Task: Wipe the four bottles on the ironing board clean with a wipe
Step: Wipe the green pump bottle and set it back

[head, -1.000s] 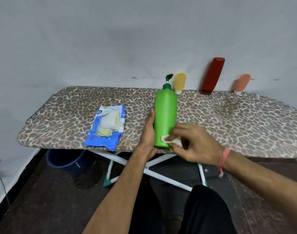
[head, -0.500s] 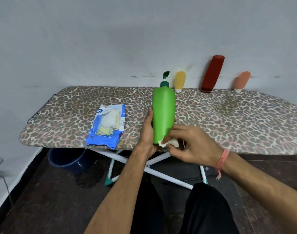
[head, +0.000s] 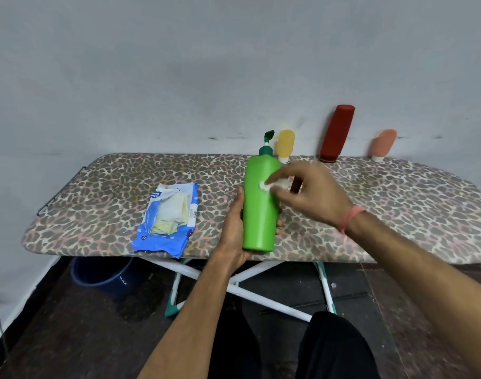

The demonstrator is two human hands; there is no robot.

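A tall green pump bottle [head: 257,212] stands near the front edge of the leopard-print ironing board [head: 398,214]. My left hand [head: 233,231] grips its lower half from the left. My right hand [head: 313,191] pinches a small white wipe [head: 266,185] against the bottle's upper right side. Three more bottles lean on the wall at the back of the board: a yellow one [head: 285,143], a tall dark red one [head: 336,132] and a pink one [head: 384,143], all cap down.
An opened blue pack of wipes [head: 168,217] lies on the board left of the green bottle. A dark blue bucket [head: 102,274] stands on the floor under the board's left end, beside the white crossed legs [head: 261,291]. My dark-clothed knees show below.
My right hand has slid the wipe up the green bottle, from its base to its upper part. My left hand keeps the same hold on the bottle.
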